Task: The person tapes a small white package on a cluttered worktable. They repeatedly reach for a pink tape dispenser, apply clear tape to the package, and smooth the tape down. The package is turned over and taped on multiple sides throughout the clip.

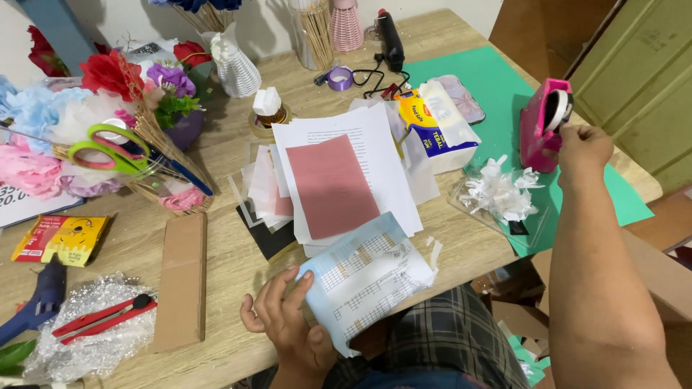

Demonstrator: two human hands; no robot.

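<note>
So, a wooden table (216,288) is being used as the work surface, and it's pretty crowded. A green sheet (497,94) is being spread over the far right part of it, and a stack of white papers (375,144) with a pink sheet (330,184) on top is sitting in the middle. A bunch of artificial flowers (108,94) is being kept at the left, with green-handled scissors (108,151) stuck in among them.

A pink tape dispenser (540,126) is being stood on the green sheet near the right edge. It's being touched at its roll end by the right hand (582,148), whose fingers are being pinched together at the tape; whether any tape is actually caught between them can't be told from here.

A printed sheet with grid tables (371,277) is being pinned against the near table edge by the left hand (285,317), fingers spread flat on its left corner, the rest of the sheet lying off to the right of the hand.

A white tissue flower (501,191) is lying between dispenser and papers, and a red box cutter (104,317) is resting on bubble wrap (79,346) at the near left.
</note>
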